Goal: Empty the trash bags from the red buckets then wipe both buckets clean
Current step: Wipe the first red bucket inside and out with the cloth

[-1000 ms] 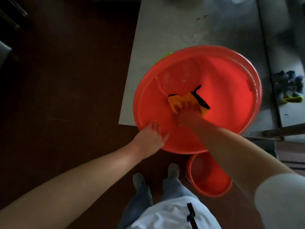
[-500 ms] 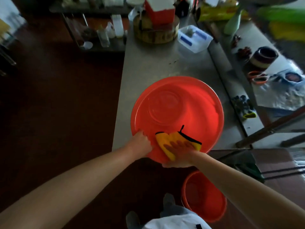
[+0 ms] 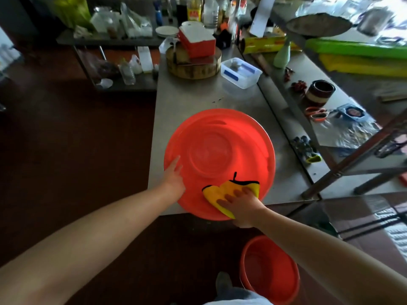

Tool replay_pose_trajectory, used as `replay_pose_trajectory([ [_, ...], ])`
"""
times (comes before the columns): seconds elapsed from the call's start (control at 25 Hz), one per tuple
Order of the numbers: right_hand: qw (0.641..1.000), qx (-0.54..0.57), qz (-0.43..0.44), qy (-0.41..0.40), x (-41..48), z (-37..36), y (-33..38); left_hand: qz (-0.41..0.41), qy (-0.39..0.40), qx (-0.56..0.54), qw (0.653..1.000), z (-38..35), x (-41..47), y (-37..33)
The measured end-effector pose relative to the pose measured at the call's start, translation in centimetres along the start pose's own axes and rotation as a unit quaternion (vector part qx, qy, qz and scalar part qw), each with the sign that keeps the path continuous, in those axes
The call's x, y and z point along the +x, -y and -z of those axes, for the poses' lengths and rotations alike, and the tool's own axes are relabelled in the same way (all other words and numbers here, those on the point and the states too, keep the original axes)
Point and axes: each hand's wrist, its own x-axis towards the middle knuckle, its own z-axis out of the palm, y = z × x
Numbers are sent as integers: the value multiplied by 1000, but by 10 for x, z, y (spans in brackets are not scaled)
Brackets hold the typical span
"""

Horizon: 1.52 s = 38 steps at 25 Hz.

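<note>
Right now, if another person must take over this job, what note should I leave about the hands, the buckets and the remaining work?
Left hand: open, flat on the left side of the large red bucket, steadying it.
Right hand: open, presses the yellow cloth on that bucket's near side.
The large red bucket is on the steel table, overhanging its near edge; the small red bucket stands on the floor below.
Done: no trash bag shows in either bucket.
Left: finish wiping the large bucket. I cannot tell whether the small one is wiped, so check it.
</note>
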Motion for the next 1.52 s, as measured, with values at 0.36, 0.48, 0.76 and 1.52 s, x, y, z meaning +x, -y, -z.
replay_pose_trajectory([
  [0.36,999,38,-11,5,0,8,-13,14,-181,-227,957,-18,18,-56],
  [0.48,999,42,-10,-3,2,13,-22,35,-151,-186,970,-17,26,-31],
  [0.76,991,134,0,30,18,6,-26,-21,-187,-183,965,12,29,-70],
  [1.52,953,234,-168,-98,128,-54,-110,8,-229,-166,959,7,42,-106],
])
